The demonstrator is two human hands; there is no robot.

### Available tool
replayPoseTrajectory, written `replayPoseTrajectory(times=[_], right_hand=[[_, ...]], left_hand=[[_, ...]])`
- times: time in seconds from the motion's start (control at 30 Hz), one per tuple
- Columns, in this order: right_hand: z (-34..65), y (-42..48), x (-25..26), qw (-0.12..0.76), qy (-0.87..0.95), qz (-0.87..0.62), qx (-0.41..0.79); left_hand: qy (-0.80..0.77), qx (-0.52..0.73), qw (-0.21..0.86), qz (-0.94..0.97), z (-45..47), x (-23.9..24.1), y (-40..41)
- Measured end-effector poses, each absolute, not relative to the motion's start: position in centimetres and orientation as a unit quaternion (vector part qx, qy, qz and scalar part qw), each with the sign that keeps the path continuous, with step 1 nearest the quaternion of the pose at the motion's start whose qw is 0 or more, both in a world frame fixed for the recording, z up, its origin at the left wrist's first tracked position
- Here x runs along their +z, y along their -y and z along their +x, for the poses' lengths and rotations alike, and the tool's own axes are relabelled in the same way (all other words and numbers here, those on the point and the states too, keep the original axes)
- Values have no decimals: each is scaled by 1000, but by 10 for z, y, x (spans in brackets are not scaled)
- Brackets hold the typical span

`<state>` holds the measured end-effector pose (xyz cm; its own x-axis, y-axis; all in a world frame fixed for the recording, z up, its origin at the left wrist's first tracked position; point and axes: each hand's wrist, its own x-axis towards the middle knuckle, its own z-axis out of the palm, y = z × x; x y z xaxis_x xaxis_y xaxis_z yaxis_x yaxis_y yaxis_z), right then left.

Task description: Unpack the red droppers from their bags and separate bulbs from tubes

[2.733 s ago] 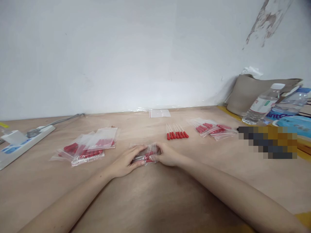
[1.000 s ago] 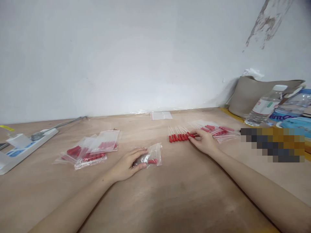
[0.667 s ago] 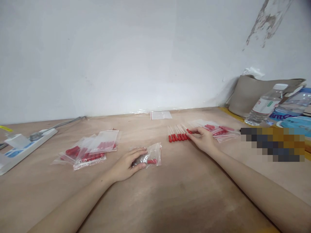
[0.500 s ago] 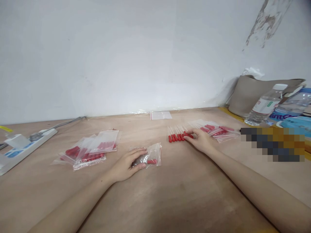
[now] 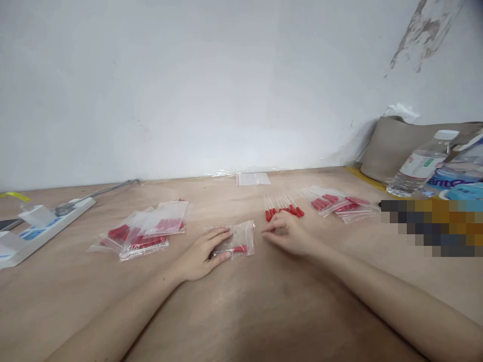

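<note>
At the left of the frame, filled bags (image 5: 145,229) lie stacked on the worktop (image 5: 241,301). At centre, my left hand (image 5: 202,251) presses flat on a small clear bag (image 5: 236,240), pinning it so it stays put. Just right, my right hand (image 5: 289,234) blurs; I cannot tell its grip. Beyond it, red-capped droppers (image 5: 285,207) lie in a row.

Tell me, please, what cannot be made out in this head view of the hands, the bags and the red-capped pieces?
- Right hand: motion-blurred; whether its fingers hold a piece cannot be told.
- Loose red-capped pieces: the right hand covers the row's near ends, so no sure count.
- Small bag under the left hand: glare and fingers hide most of the contents.
- Pixelated patch: masked.
- Bottles: labels too small, one cut by the right edge.
</note>
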<state>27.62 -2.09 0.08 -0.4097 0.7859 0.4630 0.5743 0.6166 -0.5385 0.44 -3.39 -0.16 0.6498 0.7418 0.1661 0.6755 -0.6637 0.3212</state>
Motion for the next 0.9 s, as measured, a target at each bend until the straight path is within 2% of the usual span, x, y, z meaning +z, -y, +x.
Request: replayPoseTrajectory(times=[0.13,0.4,0.57,0.73,0.83,0.9], right_hand=[[238,22,-9,318,848,-374,199],[236,22,-11,266,840,-365,300],[227,28,-17,343,781,-411,323],[254,22,10,396,651,-482,432],[288,13,28,455,625,-506,384],[308,5,29,508,610,-536,287]], left_hand=[[-388,152,111,902,6,-1,34],[-393,153,125,898,5,-3,35],[-396,159,125,896,5,-2,34],[-399,156,110,897,2,-5,34],[-420,135,73,895,3,0,36],[-431,123,29,894,5,6,38]])
